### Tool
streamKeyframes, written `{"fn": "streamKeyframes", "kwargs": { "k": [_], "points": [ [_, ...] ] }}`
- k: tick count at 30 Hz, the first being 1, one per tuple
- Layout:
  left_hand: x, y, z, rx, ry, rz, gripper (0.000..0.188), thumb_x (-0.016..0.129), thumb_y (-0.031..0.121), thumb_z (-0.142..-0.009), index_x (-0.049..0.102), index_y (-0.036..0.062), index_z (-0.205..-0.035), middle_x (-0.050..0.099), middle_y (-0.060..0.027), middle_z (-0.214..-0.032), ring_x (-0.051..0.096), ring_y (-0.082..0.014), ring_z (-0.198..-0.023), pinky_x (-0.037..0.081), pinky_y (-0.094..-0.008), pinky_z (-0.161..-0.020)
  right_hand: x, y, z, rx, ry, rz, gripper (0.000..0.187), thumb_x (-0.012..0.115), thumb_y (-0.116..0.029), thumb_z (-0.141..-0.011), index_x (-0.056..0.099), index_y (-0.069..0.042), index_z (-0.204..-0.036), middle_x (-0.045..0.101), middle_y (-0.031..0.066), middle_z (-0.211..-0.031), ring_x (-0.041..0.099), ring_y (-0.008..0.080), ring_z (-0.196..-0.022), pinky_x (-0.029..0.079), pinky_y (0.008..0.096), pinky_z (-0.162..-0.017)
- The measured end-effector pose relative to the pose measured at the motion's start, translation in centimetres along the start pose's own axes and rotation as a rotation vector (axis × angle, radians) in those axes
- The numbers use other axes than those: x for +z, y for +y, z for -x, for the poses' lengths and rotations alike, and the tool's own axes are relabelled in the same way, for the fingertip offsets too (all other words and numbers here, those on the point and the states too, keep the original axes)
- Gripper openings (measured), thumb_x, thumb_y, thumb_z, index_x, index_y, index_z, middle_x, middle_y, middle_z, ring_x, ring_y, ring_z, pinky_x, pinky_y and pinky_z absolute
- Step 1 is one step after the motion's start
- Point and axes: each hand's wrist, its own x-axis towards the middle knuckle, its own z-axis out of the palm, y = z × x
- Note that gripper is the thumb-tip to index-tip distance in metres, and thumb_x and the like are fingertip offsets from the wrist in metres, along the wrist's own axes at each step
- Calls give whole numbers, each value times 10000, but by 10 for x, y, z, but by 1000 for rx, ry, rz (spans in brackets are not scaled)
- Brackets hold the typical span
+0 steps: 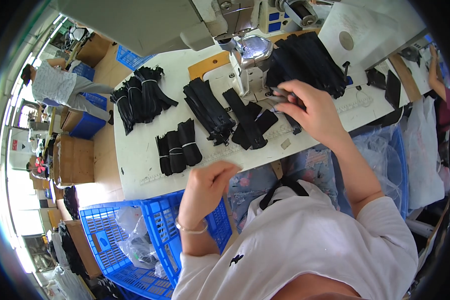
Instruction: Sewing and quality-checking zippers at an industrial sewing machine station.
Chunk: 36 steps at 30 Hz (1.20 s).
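My right hand (312, 110) is closed round a small dark tool with pointed tips, which looks like thread snips (281, 93), just in front of the sewing machine's needle area (252, 82). Near the table's front edge, my left hand (207, 187) hovers with its fingers curled together; whatever they hold, if anything, is hidden. Between the hands, a few black zippers (247, 120) lie crossed on the white table (140, 165). A loose stack of black zippers (207, 110) is left of them. Further left are tied black zipper bundles (144, 95) and smaller rolled black bundles (179, 146).
A large black zipper pile (307, 62) lies right of the machine head. A blue plastic crate (160, 235) with clear bags stands at lower left, below the table. A dark phone-like slab (392, 90) rests at the right. Another person (55, 85) is at far left.
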Motion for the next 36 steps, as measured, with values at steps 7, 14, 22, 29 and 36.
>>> {"fn": "streamKeyframes", "kwargs": {
  "k": [7,14,22,29,36],
  "points": [
    [38,-31,-8,-2,357,-375,248,645,264,-841,665,37,-938,636,-137,-750,614,-300,-677,474,-370,-619,2,16,54,329,-281,98,362,719,-208,-777,605,-88,-1098,633,72,-938,595,185,-714,484,303,-682],
    [86,-24,-76,26,550,-520,272,640,295,-851,589,42,-938,643,-133,-754,640,-329,-672,491,-413,-571,-72,81,73,363,88,383,356,662,-123,-815,575,-82,-1159,607,105,-915,605,219,-784,478,323,-705],
    [94,-23,-83,81,767,-365,203,686,205,-828,590,31,-787,597,-67,-715,536,-221,-515,420,-335,-507,-120,148,94,264,126,791,374,655,-102,-805,583,-92,-1173,578,102,-1032,560,294,-960,441,366,-833],
    [78,-5,-67,71,631,619,150,670,93,-862,556,25,-794,493,58,-628,374,11,-544,258,-170,-479,-39,52,64,135,109,159,289,655,-119,-805,608,-57,-1084,603,89,-986,577,232,-929,438,342,-838],
    [81,3,-52,106,573,690,135,683,80,-853,561,34,-819,512,56,-666,393,7,-572,278,-164,-495,31,-9,33,242,-252,-261,397,785,-226,-691,606,-55,-1002,586,59,-821,549,191,-729,436,303,-636]
  ]
}}
